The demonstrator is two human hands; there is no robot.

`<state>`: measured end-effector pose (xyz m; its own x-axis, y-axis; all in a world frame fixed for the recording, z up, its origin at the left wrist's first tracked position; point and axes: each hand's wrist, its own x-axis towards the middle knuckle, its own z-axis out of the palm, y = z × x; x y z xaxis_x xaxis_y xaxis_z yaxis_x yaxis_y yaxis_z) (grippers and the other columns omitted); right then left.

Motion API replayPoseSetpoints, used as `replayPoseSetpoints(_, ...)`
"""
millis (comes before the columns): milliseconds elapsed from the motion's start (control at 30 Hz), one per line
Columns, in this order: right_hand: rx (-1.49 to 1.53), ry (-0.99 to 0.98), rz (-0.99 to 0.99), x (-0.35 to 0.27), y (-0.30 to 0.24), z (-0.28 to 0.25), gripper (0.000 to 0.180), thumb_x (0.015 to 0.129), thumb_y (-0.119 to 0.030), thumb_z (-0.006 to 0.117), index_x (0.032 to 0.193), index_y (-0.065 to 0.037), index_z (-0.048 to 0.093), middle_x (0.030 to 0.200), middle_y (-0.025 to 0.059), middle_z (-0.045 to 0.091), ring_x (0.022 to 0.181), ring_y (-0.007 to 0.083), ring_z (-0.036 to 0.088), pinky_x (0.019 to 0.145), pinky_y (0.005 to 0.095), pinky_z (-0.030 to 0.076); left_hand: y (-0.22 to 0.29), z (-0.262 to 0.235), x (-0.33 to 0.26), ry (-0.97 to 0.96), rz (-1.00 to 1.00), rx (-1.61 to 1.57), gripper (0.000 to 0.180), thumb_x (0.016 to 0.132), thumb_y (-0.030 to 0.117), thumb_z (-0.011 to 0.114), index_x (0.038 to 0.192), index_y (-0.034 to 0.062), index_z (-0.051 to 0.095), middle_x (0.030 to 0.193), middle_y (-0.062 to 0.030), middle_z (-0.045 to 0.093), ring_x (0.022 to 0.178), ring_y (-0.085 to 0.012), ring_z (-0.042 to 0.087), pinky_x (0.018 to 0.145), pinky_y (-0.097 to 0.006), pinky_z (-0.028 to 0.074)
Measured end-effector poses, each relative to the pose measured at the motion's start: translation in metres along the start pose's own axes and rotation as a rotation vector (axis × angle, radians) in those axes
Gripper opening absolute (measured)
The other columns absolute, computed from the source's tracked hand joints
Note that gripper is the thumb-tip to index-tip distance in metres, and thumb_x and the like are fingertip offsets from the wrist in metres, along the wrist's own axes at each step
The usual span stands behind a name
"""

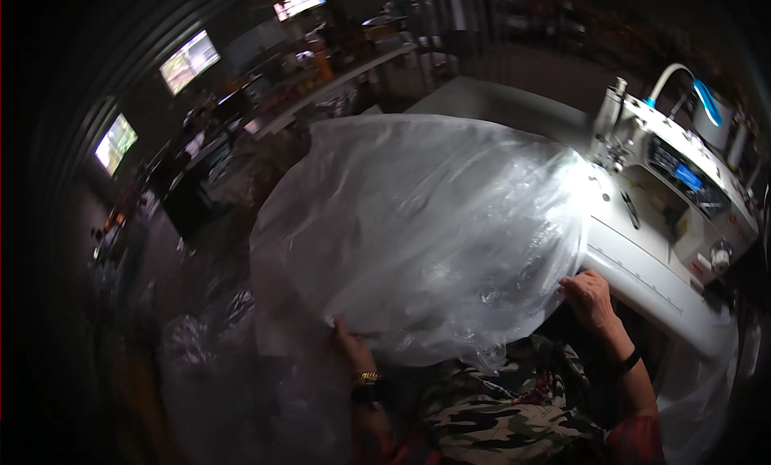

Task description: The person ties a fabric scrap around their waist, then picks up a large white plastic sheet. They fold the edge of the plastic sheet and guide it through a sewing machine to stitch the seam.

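A large sheet of thin, translucent white plastic [418, 224] spreads over the table in front of me and hangs over its near edge. My left hand [351, 346] is closed on the sheet's near left part, fingers partly hidden behind it. At the near right edge, my right hand [590, 298] pinches the plastic with curled fingers, beside the sewing machine's bed. The white sewing machine [683, 160] stands to the right, its lamp shining on the sheet's right end. Dark thread snips [631, 210] lie on the machine bed.
A ruler-marked white table edge [642, 280] runs along the right. More clear plastic [201, 336] is heaped at the left, and some [703, 401] hangs at the lower right. A long bench [337, 83] with clutter stands at the back left. A blue-tipped lamp arm [707, 102] rises over the machine.
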<state>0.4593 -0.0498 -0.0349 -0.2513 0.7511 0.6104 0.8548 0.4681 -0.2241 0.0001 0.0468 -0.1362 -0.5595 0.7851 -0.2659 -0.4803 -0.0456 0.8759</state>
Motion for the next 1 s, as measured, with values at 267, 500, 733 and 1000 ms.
replayPoseSetpoints(267, 0.031, -0.001, 0.055, 0.010, -0.004, 0.004, 0.007, 0.081, -0.004, 0.066, 0.087, -0.002, 0.063, 0.072, 0.0086, 0.064, 0.066, 0.0256, 0.062, 0.065, 0.0350, 0.046, 0.014, 0.019, -0.006, 0.013, 0.399, -0.021, 0.033, 0.095, 0.026, 0.062, 0.101, -0.0054, 0.058, 0.085, -0.0033, 0.057, 0.074, -0.0152, 0.051, 0.067, -0.033, 0.043)
replayPoseSetpoints(500, -0.040, -0.062, 0.028, 0.022, -0.011, 0.007, 0.008, 0.075, -0.002, 0.065, 0.078, -0.005, 0.058, 0.069, 0.0068, 0.061, 0.062, 0.0264, 0.058, 0.065, 0.0346, 0.044, 0.050, 0.090, -0.027, -0.430, 1.148, 0.462, 0.004, 0.075, -0.004, 0.054, 0.075, -0.0001, 0.052, 0.081, -0.0138, 0.055, 0.076, -0.0307, 0.052, 0.070, -0.042, 0.042)
replayPoseSetpoints(733, -0.109, -0.118, 0.052, 0.016, -0.013, 0.007, 0.013, 0.073, -0.001, 0.066, 0.084, -0.006, 0.064, 0.070, 0.0067, 0.063, 0.066, 0.0261, 0.060, 0.067, 0.0342, 0.044, 0.052, 0.185, -0.115, -1.203, 1.153, 0.541, 0.016, 0.074, 0.006, 0.061, 0.085, 0.0107, 0.072, 0.094, -0.0054, 0.070, 0.103, -0.0274, 0.061, 0.101, -0.057, 0.033)
replayPoseSetpoints(1000, -0.239, -0.122, 0.160, 0.015, -0.023, 0.009, 0.035, 0.090, -0.021, 0.056, 0.122, -0.008, 0.059, 0.119, 0.0118, 0.063, 0.110, 0.0270, 0.059, 0.097, 0.0388, 0.046, 0.025, 0.215, -0.184, -1.557, 1.550, 0.602, 0.012, 0.075, 0.010, 0.058, 0.064, 0.0108, 0.057, 0.070, -0.0067, 0.049, 0.074, -0.0232, 0.059, 0.109, -0.062, 0.023)
